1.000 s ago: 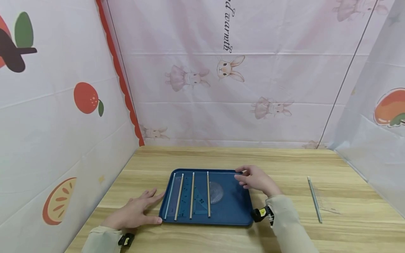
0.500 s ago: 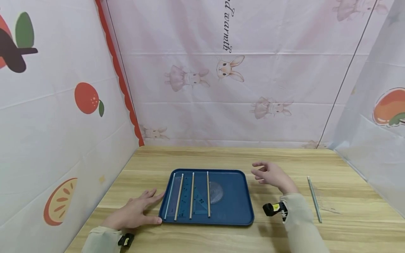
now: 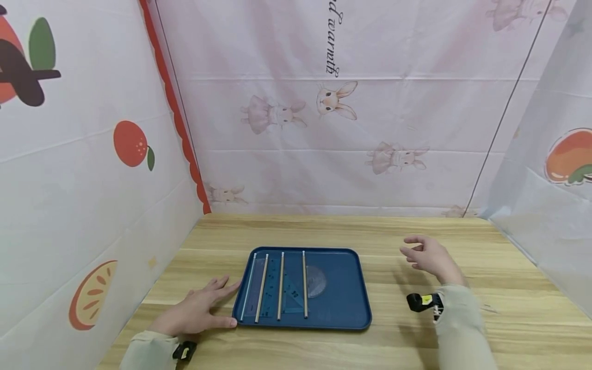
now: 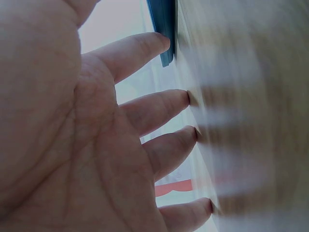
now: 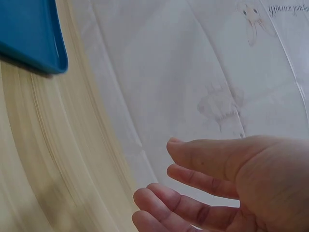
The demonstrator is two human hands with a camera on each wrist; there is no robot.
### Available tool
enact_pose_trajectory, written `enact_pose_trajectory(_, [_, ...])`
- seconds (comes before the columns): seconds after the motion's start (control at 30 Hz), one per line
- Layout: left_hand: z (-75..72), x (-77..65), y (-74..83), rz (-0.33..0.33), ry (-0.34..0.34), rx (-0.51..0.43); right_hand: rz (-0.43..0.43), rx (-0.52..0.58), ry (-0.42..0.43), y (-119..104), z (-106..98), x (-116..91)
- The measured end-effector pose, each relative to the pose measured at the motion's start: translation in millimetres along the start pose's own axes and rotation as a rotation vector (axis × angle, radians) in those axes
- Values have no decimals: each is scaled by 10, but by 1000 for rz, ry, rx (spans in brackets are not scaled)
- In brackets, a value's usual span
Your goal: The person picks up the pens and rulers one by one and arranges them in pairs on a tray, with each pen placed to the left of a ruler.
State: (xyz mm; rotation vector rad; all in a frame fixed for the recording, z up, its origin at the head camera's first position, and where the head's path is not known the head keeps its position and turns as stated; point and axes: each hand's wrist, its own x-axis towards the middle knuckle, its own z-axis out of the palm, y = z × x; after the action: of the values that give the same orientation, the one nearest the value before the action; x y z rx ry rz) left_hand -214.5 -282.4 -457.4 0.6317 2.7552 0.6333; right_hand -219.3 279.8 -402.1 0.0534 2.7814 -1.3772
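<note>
My left hand (image 3: 199, 308) lies spread on the table, its thumb and index finger touching the left side of a blue tray (image 3: 342, 325). On the tray, a silvery pencil (image 3: 248, 288) and several gold pencils (image 3: 280, 288) lie side by side. Among them are a clear purplish ruler (image 3: 254, 293), a blue ruler (image 3: 270, 295), a blue set square (image 3: 291, 300) and a clear protractor (image 3: 316, 281). To the right of the tray, my right hand (image 3: 432, 258) hovers over the table with relaxed fingers and holds nothing.
A corner of a clear plastic piece (image 3: 489, 308) shows beyond my right sleeve; the arm hides the rest. Patterned cloth walls (image 3: 296, 180) enclose the wooden table (image 3: 324, 231) at the back and both sides.
From the tray's far right corner, my right hand has moved rightward over the table. It now covers the pencil lying there. The left hand and tray have stayed put.
</note>
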Motion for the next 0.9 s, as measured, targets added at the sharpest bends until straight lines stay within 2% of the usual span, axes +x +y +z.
enact_pose_trajectory(0.33, [-29, 1, 12, 15, -6, -5, 76, -76, 69, 287, -241, -48])
enact_pose_trajectory(0.63, [-46, -6, 6, 30, -10, -2, 141, -244, 139, 464, -447, -172])
enact_pose_trajectory(0.9, [-46, -7, -19, 42, -5, 7, 195, -248, 152, 580, -494, -258])
